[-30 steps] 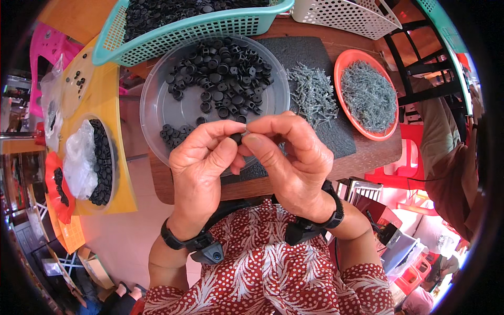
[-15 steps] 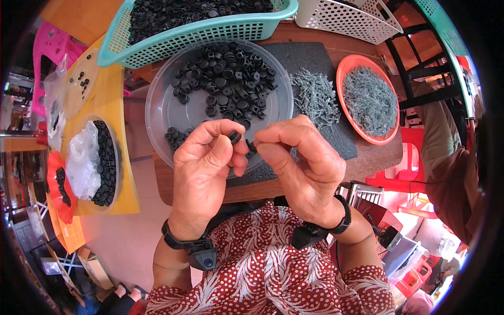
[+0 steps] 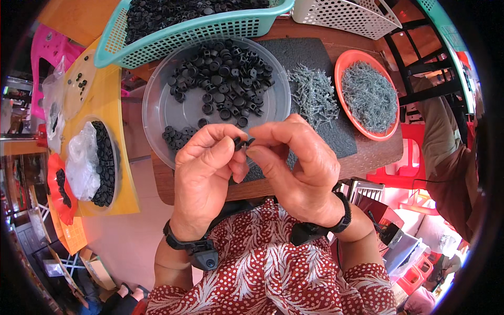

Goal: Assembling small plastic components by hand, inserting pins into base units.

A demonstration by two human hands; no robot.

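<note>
My left hand [image 3: 202, 170] is closed in a pinch on a small black plastic part [image 3: 238, 144], held over the near edge of a clear round tub [image 3: 148, 110]. My right hand [image 3: 307, 165] meets it from the right, thumb and forefinger pinched together on another small black piece [image 3: 250, 141] against the first part. Fingertips hide much of both pieces. In the tub lie many loose black caps [image 3: 226, 73] and a smaller cluster of black parts [image 3: 177, 137]. Right of it, a heap of silvery screws [image 3: 315, 97] rests on a dark mat [image 3: 278, 55].
An orange plate [image 3: 338, 79] full of screws stands at the right. Behind the tub are a teal basket [image 3: 178, 51] of black parts and a white perforated basket [image 3: 341, 23]. On a yellow surface [image 3: 118, 178] at left sits a bowl of black pieces [image 3: 104, 163] with a plastic bag.
My right hand has moved left, bringing its fingertips and the piece in them up against the part in my left hand. The left hand stays nearly where it was.
</note>
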